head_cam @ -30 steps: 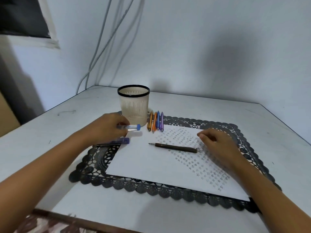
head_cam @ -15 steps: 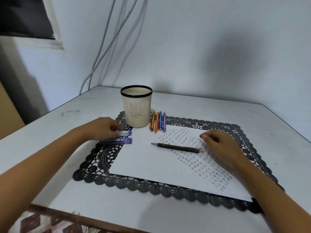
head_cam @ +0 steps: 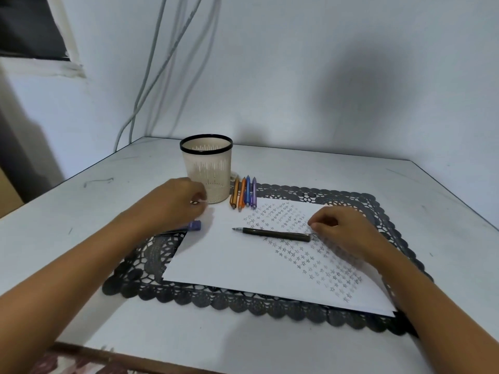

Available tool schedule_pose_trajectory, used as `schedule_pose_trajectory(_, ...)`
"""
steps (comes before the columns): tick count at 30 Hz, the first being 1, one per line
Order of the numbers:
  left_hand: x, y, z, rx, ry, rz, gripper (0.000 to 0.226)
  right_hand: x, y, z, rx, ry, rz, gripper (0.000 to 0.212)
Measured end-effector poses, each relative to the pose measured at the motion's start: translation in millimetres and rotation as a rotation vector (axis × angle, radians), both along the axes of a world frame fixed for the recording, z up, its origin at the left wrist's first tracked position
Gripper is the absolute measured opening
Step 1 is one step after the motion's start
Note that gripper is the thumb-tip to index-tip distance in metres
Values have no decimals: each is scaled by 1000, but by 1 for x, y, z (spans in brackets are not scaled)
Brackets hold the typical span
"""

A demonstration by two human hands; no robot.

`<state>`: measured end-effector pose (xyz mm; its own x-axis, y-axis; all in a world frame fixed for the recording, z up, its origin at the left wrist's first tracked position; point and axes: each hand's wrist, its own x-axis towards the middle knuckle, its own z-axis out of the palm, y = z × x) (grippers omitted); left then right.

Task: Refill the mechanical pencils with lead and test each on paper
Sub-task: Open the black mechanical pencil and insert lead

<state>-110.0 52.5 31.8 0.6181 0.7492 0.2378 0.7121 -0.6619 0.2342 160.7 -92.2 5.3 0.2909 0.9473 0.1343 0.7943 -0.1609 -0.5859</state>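
1. Head view: a dark brown mechanical pencil [head_cam: 272,234] lies across the white star-marked paper sheet [head_cam: 229,263].
2. The right hand [head_cam: 344,232] curls at the pencil's right end; I cannot tell whether it grips anything.
3. The left hand [head_cam: 175,205] curls beside the cream mesh cup [head_cam: 209,171], over a purple lead case [head_cam: 195,225]; its hold is also unclear.

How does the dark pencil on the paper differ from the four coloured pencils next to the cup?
The dark pencil lies alone, crosswise on the paper; the coloured pencils lie side by side next to the cup, tips toward the person. The dark pencil is dull brown-black; the coloured pencils are orange, blue and purple. All of them lie flat.
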Motion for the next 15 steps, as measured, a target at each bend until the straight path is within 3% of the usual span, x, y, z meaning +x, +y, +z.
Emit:
schedule_pose_trajectory(6,50,-48,-17,-47,-31,-334,25,5,-1,5,-70,-59,37,8)
schedule_pose_trajectory(15,84,-46,-38,-57,-47,-402,25,4,1,2,-84,-124,53,7)
